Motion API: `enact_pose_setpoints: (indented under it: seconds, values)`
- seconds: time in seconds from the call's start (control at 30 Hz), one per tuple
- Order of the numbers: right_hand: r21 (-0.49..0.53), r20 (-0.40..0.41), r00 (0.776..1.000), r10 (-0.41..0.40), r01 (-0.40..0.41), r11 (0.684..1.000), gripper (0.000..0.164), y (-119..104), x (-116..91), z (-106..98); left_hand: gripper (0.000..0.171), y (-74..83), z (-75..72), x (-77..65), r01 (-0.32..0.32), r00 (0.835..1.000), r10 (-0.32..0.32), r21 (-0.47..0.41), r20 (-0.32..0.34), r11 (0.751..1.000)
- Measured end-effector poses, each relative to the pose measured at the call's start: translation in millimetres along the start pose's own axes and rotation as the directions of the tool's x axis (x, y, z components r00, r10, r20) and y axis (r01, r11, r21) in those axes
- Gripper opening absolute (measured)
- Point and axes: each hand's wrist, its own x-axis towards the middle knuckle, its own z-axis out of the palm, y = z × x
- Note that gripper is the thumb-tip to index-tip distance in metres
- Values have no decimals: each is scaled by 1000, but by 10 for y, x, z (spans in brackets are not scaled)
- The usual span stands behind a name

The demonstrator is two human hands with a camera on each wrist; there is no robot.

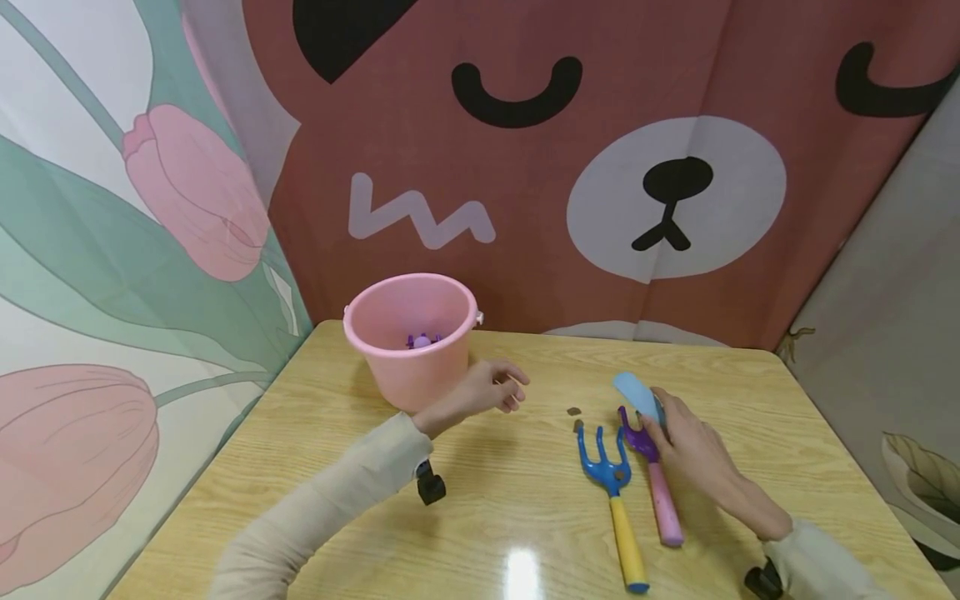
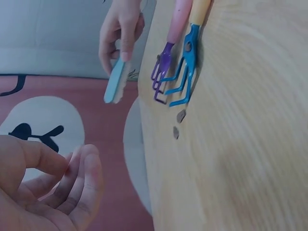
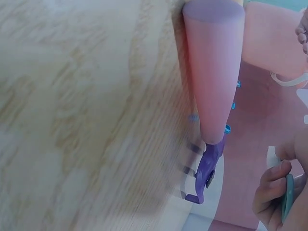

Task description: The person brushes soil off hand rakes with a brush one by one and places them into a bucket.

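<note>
No lettering (or number) can be read anywhere.

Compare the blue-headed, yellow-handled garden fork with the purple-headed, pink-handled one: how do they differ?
Colour: the yellow-handled fork has a blue head, the pink-handled fork a purple one.
Size: the yellow-handled fork looks longer and wider-headed than the pink-handled fork.
Place: the pink-handled fork lies nearer the right hand than the yellow-handled fork does.
Both lie on the wood-grain table, pronged heads pointing away from the person.

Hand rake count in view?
2, on the wooden table: blue three-pronged rake with yellow handle; purple rake with pink handle, nearer the right hand. Round pink bucket may hide more.
</note>
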Motion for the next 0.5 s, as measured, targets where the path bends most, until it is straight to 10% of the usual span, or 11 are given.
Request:
enact_pose_setpoints:
  seconds: [0.5]
  values:
    - [1,8,1000,20,-20,1000,48,39,-14,-28,17,-263,404,63,72,992,-69,-20,102,997]
